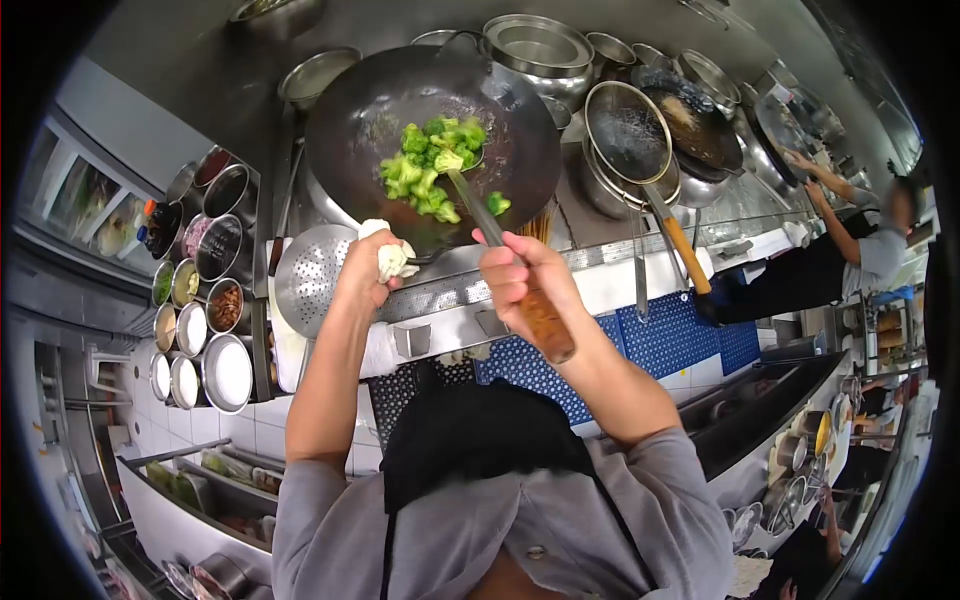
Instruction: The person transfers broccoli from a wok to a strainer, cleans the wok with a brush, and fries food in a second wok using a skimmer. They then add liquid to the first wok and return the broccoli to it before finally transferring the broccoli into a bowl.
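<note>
A large dark wok (335,135) holds bright green broccoli florets (430,165), most of them heaped in the middle and one apart to the right. My left hand (362,268) is closed around a white cloth (395,260) at the wok's near rim, where part of a dark handle shows beside it. My right hand (525,275) grips a ladle (478,205) by its wooden-ended handle. The ladle's metal shaft reaches into the broccoli, which hides most of its bowl. Left of my left hand lies a perforated metal strainer (310,275).
Ingredient containers (228,300) line the left. A fine-mesh skimmer (628,130) with a wooden handle rests across a pot at right. Metal pots (538,45) stand behind the wok. Another person (840,240) works at the far right beside more woks.
</note>
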`<state>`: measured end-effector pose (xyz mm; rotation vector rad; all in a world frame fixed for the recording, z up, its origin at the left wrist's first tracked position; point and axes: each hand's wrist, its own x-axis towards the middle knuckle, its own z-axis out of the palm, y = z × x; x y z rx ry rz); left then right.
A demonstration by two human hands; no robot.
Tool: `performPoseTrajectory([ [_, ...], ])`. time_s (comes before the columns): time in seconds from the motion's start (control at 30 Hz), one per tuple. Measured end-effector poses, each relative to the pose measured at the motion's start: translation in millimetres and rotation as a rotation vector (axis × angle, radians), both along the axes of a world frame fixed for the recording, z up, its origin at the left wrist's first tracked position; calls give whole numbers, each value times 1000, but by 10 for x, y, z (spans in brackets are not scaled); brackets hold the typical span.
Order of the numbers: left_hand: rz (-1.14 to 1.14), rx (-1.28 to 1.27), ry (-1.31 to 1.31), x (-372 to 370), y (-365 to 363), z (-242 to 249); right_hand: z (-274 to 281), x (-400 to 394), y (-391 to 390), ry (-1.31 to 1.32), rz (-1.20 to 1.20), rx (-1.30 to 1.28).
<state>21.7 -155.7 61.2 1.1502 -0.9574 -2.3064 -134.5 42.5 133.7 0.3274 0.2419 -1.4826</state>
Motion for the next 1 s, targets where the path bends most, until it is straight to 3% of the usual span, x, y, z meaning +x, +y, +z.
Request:
performPoseTrajectory([
  [0.03, 13, 48, -9, 17, 4, -66, -68, -30, 71, 18, -1, -39],
  [0.13, 104, 172, 61, 49, 174, -141, -308, -79, 367, 422, 26, -55],
  [0.23, 96, 178, 33, 13, 352, -199, -1298, -289, 800, 766, 326, 142],
  [0.27, 97, 170, 32, -12, 363, -194, -1267, -137, 1024, 613, 93, 175],
  [0.3, 65, 171, 62, 25, 340, -285, -1803, -240, 1268, 824, 258, 253],
  [0.37, 56, 208, 99, 62, 342, -313, -2341, -220, 1470, 1196, 618, 619],
  [0.47, 34, 228, 95, 75, 331, -349, -3338, -165, 1448, 2371, 316, 372],
  [0.5, 48, 223, 58, 54, 340, -303, -3387, -145, 1316, 2710, 185, 356],
  [0.53, 57, 217, 20, 31, 346, -266, -3394, -136, 1263, 2555, 279, 399],
  [0.6, 81, 198, 4, 40, 318, -252, -3602, -212, 1182, 2542, 419, 374],
  [0.77, 61, 210, 10, 14, 293, -143, -4904, -219, 1131, 2820, 686, 308],
  [0.83, 61, 241, 10, 51, 265, -167, -5229, -163, 1118, 2922, 679, 462],
  [0.9, 39, 260, 10, 85, 233, -220, -5191, -214, 1195, 2490, 667, 499],
  [1.0, 44, 277, 33, 74, 271, -269, -4104, -438, 1486, 1650, 720, 645],
])
